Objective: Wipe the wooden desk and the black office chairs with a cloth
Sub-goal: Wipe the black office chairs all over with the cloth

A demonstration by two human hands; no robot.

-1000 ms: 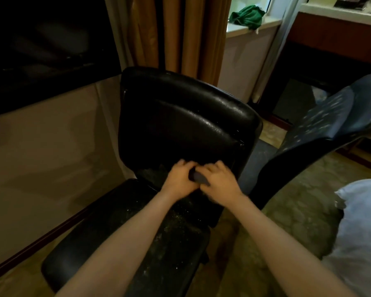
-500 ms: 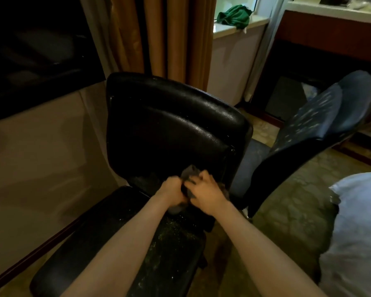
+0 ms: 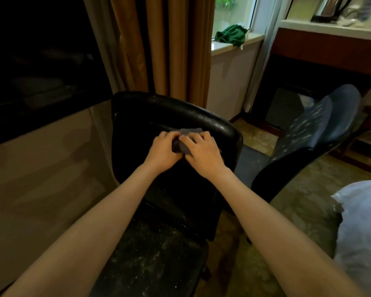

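Gripping grey cloth (image 3: 190, 132) against black chair backrest (image 3: 137, 125), left hand (image 3: 163, 149), right hand (image 3: 204, 150), fingers (image 3: 198, 137) curled round it

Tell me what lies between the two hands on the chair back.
A grey cloth, held by the left hand and right hand against the black backrest, in the head view.

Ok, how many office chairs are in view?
2. One black chair straight ahead, with the cloth on its backrest; a second chair close to its right. Others may be out of frame.
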